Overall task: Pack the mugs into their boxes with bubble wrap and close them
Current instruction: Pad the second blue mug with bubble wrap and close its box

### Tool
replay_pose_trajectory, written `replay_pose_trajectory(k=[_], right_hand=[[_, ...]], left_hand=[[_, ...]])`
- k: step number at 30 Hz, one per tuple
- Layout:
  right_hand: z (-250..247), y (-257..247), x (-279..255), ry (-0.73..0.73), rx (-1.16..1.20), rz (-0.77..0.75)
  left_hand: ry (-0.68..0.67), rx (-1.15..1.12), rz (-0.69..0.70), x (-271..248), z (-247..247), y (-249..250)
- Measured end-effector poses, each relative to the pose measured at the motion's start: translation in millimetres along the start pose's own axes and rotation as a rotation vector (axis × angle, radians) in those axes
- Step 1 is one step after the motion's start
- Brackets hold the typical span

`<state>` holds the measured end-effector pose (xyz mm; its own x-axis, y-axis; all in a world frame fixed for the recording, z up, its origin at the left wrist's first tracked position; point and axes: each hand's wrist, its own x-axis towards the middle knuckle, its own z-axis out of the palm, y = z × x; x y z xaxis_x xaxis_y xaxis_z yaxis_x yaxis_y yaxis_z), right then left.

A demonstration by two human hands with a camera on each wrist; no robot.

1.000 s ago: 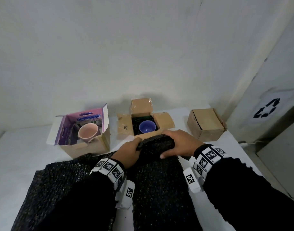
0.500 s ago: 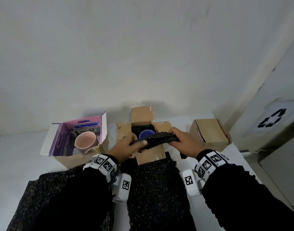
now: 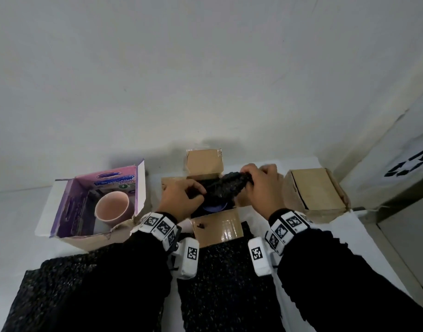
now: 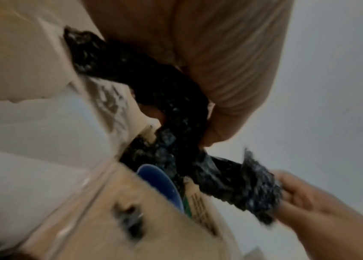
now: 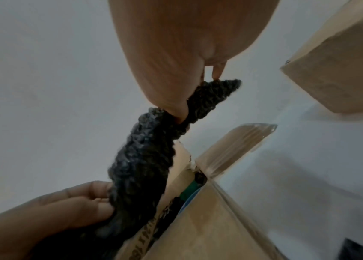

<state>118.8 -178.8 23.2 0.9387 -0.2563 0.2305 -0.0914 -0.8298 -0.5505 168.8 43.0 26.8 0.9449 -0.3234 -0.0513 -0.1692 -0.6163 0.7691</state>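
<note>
Left hand (image 3: 181,200) and right hand (image 3: 262,185) are each pinching an end of the bubble wrap (image 3: 226,190), stretching it over the blue mug (image 3: 214,207) below to cushion it.

Three boxes are sitting in a row across the middle of the head view on the tabletop (image 3: 18,212): an open box (image 3: 69,236) at the left is holding a mug (image 3: 112,208), a middle open box (image 3: 217,226) is holding another mug (image 3: 214,208), and a closed box (image 3: 316,192) is sitting at the right. Above the middle box, the left hand (image 3: 179,200) and right hand (image 3: 263,185) are holding a wad of bubble wrap (image 3: 229,185) between them. A sheet of bubble wrap (image 3: 225,279) is lying along the lower frame, before the boxes
</note>
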Motion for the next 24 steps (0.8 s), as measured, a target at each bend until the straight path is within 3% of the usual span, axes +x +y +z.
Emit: replay_pose_trajectory(k=[2,4,8,14,18,24], right_hand=[[7,-2,16,0.001,-0.088,-0.128],[17,-3,29,-0.071,-0.018,-0.217],[32,-9,46,-0.302,0.024,-0.338],[38,-6,57,-0.497,-0.213,-0.517],[40,-2,55,-0.484,-0.364,-0.601],[40,5,52,-0.423,-0.491,-0.611]], left_hand=[[-0.128,0.051,0.039,-12,7,-6],[-0.179,0.112,0.095,-23,14,-10],[-0.142,0.103,0.294,-31,27,-14],[-0.099,0.021,0.382,-35,47,-19],[0.029,0.147,0.338,-33,59,-26],[-0.051,0.466,0.323,-26,46,-30]])
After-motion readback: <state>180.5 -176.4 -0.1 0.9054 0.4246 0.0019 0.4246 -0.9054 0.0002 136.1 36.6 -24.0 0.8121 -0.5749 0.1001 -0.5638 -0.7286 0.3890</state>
